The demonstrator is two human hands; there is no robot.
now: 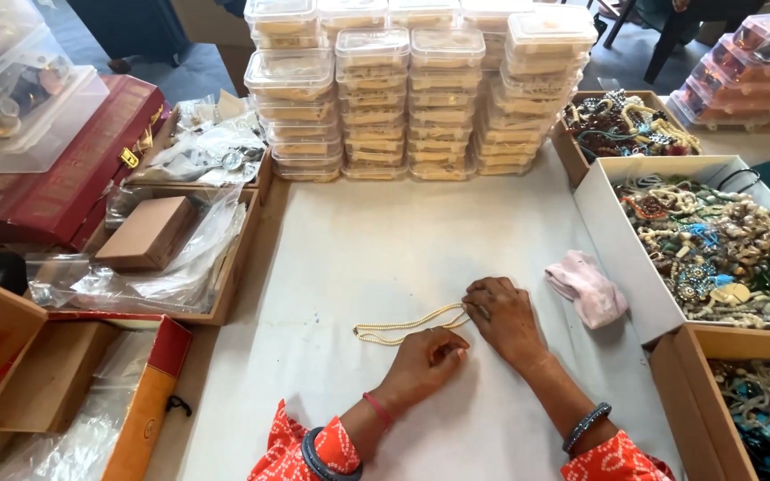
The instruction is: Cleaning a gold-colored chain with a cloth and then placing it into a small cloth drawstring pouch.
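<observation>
From above, both hands work near the tabletop's (385,249) near edge: the left hand (425,356) pinches closed on a cream bead necklace (407,325), the right hand (505,316) presses its other end. A pink cloth (585,287) lies just right.

A single head-worn camera looks steeply down and forward over the counter (385,240), close above the wearer's forearms, stacked boxes (412,89) at the far edge.
</observation>
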